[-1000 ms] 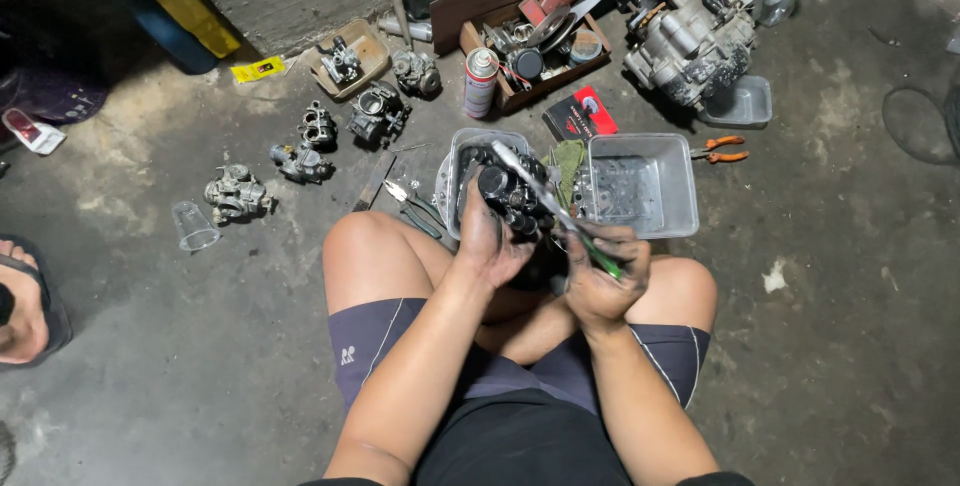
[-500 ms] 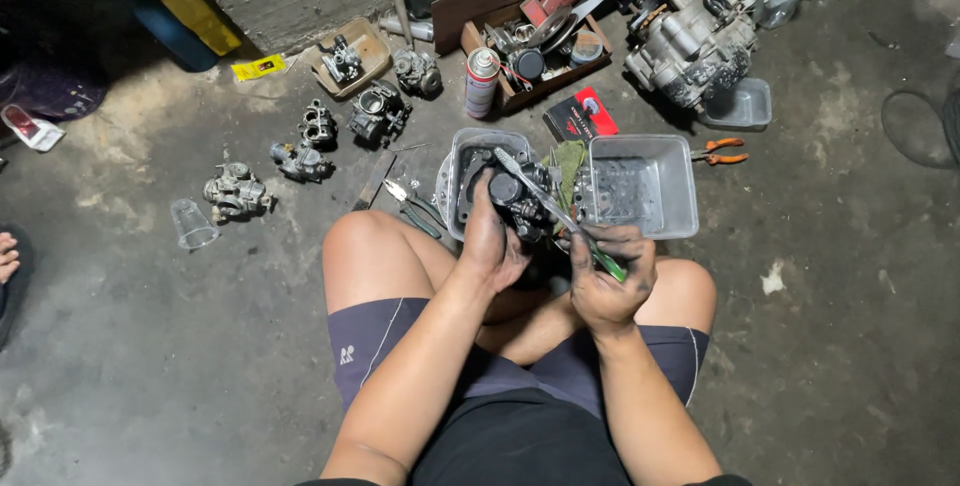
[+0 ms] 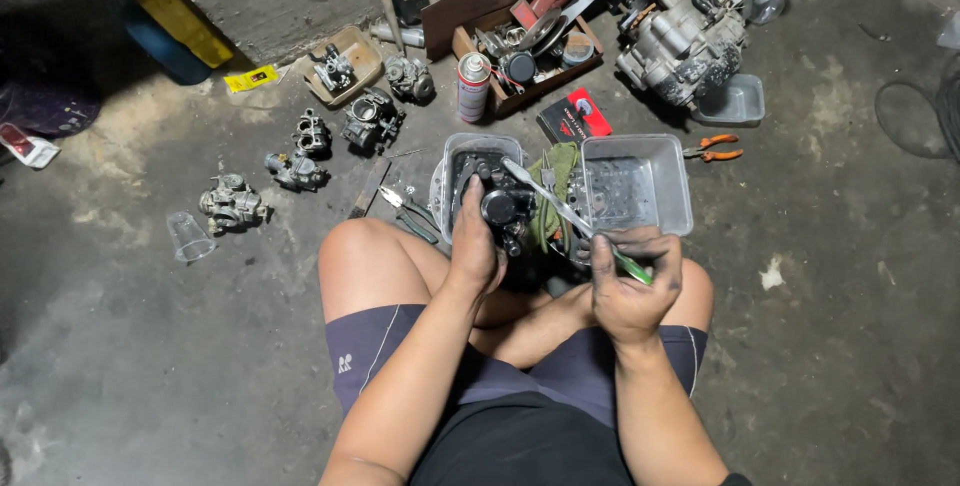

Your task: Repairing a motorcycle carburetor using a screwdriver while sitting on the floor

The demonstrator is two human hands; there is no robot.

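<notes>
I sit cross-legged on a concrete floor. My left hand (image 3: 474, 246) grips a dark, greasy carburetor (image 3: 503, 208) and holds it upright in front of my knees. My right hand (image 3: 632, 281) is closed around a toothbrush with a green handle (image 3: 578, 220), whose bristle end points up and left and touches the carburetor's top. Both hands are smeared with black grime. Just beyond the hands stand two clear plastic tubs (image 3: 640, 182), with a green rag (image 3: 553, 176) between them.
Several other carburetors (image 3: 232, 203) lie on the floor at left, beside a clear plastic cup (image 3: 188, 237). A spray can (image 3: 472, 87), a wooden box of parts (image 3: 530, 51), an engine block (image 3: 680, 38) and orange-handled pliers (image 3: 712, 149) sit further back. Pliers (image 3: 410, 211) lie by my left knee.
My right hand has drawn back a little toward my lap, and the toothbrush now lies at a flatter angle against the carburetor. A foot at the far left edge has left the view.
</notes>
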